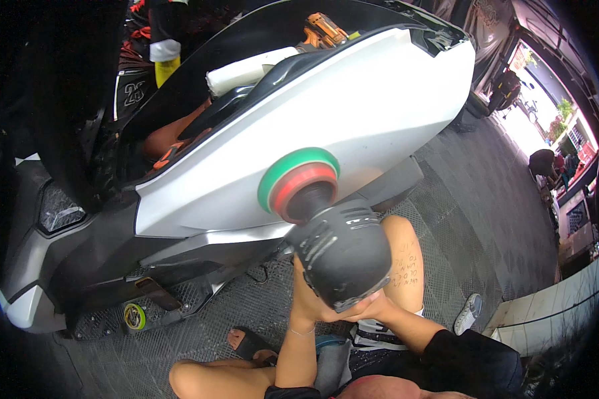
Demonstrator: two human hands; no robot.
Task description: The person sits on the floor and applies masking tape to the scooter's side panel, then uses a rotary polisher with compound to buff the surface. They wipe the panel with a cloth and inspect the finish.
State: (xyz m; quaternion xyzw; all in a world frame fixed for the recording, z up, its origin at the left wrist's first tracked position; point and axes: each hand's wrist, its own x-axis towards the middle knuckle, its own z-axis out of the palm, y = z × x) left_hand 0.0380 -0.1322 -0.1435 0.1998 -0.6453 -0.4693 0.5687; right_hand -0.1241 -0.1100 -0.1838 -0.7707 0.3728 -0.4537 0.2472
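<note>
Both hands hold a black power polisher [346, 256] in front of the white side panel [373, 113] of a scooter. Its round pad [313, 159], green with a red backing, lies against the panel and looks smeared, as if spinning. My left hand [305, 289] grips the tool from its left side, with most of the fingers hidden behind the body. From the right, my right hand [369, 307] closes round the underside of the polisher at its near end. The grip itself is covered by the tool's body.
An orange-and-black power tool [326, 30] and a white roll [249, 70] lie on top of the scooter. On its footboard are a yellow-green round roll [134, 316] and a dark phone-like slab [158, 293]. A white panel [546, 299] stands at right on the dark tiled floor [472, 179].
</note>
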